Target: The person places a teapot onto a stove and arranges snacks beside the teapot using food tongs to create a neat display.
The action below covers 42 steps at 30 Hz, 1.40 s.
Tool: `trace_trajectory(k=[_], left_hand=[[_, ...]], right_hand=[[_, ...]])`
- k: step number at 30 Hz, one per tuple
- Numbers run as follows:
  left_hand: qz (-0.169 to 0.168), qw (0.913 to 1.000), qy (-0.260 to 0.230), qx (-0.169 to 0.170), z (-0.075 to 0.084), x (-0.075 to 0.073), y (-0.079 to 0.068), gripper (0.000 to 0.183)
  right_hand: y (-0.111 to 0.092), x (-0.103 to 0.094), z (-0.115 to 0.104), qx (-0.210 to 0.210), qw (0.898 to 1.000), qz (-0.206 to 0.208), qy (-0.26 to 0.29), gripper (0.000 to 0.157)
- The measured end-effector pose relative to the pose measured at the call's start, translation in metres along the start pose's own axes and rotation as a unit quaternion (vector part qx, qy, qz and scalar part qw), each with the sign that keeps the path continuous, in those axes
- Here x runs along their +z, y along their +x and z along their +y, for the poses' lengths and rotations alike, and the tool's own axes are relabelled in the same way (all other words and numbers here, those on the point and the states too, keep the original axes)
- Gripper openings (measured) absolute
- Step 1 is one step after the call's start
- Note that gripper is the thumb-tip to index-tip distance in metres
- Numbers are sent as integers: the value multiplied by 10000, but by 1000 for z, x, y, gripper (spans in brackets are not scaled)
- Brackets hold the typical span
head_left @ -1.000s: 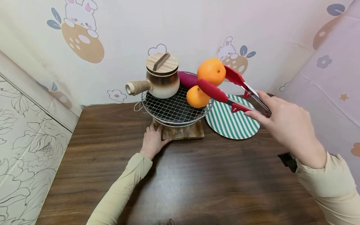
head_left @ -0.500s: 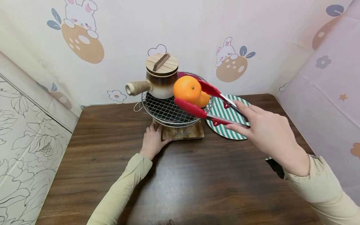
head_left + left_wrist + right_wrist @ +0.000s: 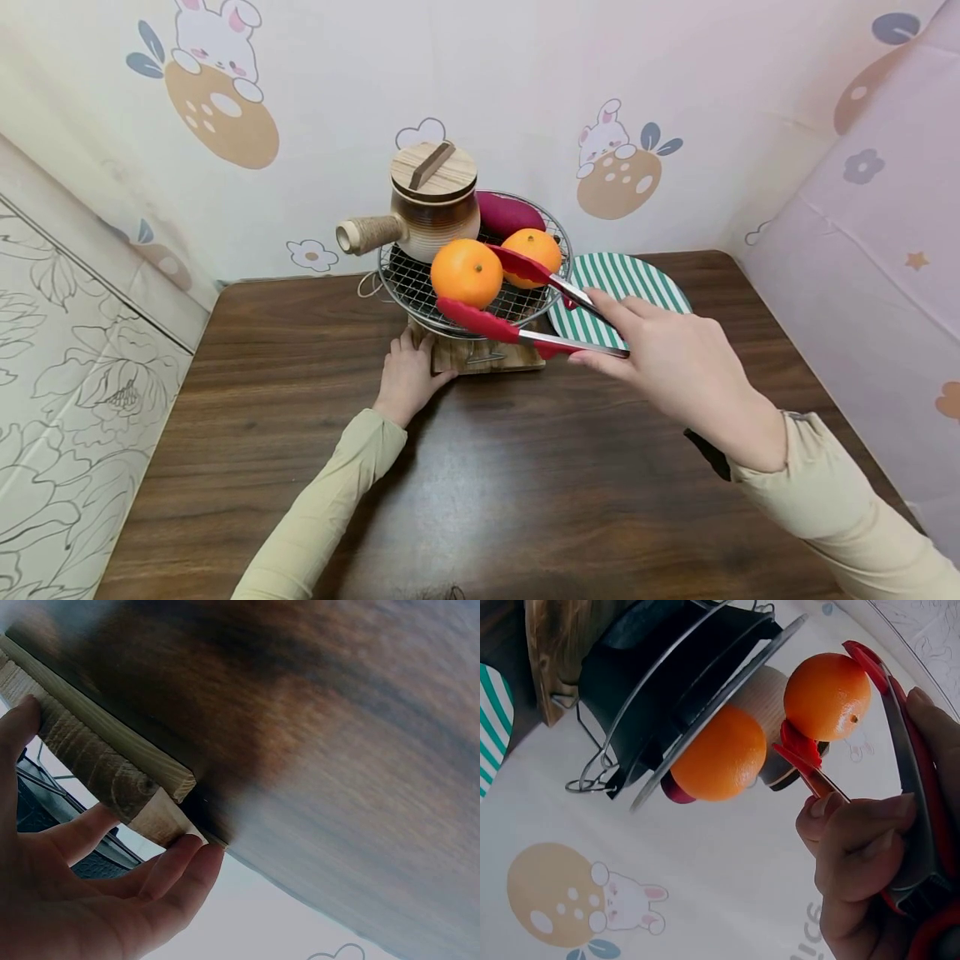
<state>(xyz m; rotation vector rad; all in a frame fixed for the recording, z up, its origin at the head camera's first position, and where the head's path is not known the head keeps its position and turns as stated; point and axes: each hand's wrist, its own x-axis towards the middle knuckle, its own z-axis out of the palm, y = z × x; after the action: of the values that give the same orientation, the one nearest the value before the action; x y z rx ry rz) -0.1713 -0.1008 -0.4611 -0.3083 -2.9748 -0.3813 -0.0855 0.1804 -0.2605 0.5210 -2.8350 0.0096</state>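
My right hand (image 3: 678,362) grips red-tipped metal tongs (image 3: 573,343), which pinch an orange (image 3: 467,273) over the front of the round wire grill rack (image 3: 408,293). In the right wrist view, a gap shows between this orange (image 3: 827,696) and the rack. A second orange (image 3: 534,250) rests on the rack's right side, beside a long purple-red item (image 3: 508,213), perhaps a sweet potato. At the rack's left stands a lidded clay pot (image 3: 438,225). My left hand (image 3: 405,375) holds the left corner of the wooden board (image 3: 112,769) under the stove, fingers and thumb on its edges.
A green-and-white striped round mat (image 3: 626,279) lies on the brown table (image 3: 525,483), right of the stove. The pot's side handle (image 3: 367,234) sticks out leftward past the rack. A printed curtain (image 3: 337,83) hangs directly behind the table.
My right hand has moved left and down with the tongs, bringing the pinched orange from above the second orange to over the rack's front. My left hand stays at the board.
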Motion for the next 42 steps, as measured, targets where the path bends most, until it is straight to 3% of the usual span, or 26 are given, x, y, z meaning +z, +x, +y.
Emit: trace_trajectory(k=[16, 24, 42], left_hand=[[97, 9999, 5, 55, -1, 0, 0, 74], [73, 10000, -37, 42, -1, 0, 1, 74], [101, 9999, 32, 84, 0, -1, -1, 73]], right_hand=[[9, 11, -2, -149, 9997, -177, 101, 69], [18, 13, -7, 76, 9978, -627, 210, 72], [17, 15, -11, -67, 9989, -409, 216, 69]])
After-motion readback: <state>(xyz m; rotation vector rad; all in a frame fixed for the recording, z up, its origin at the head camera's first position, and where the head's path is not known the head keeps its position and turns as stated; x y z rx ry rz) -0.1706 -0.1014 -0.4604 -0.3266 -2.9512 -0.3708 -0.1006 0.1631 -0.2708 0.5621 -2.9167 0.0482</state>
